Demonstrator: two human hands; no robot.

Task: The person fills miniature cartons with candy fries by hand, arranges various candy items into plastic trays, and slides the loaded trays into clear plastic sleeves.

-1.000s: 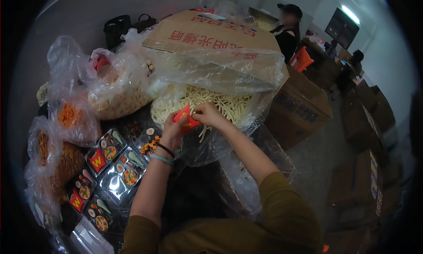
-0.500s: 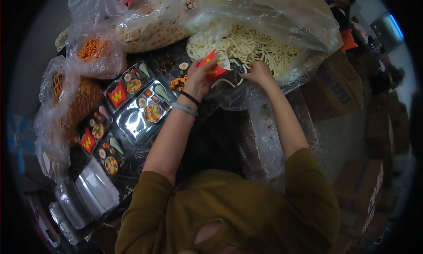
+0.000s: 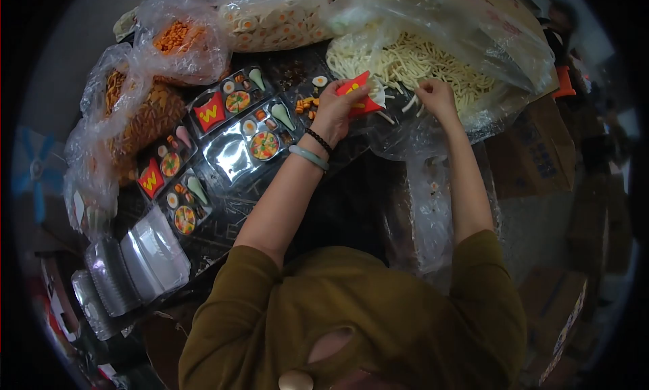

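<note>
Left hand (image 3: pixel 334 107): holding red packet (image 3: pixel 370 105) | right hand (image 3: pixel 439 99): now off packet, grip unclear — apparently picking pale strips (image 3: pixel 466 79) beside it

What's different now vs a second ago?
Right hand has left the red fries packet and moved right, to the near edge of the pale stick pile; can't tell if its fingers hold a stick. Camera view shifted too. Same: left hand still grips the packet; middle tray still lacks a packet.
</note>
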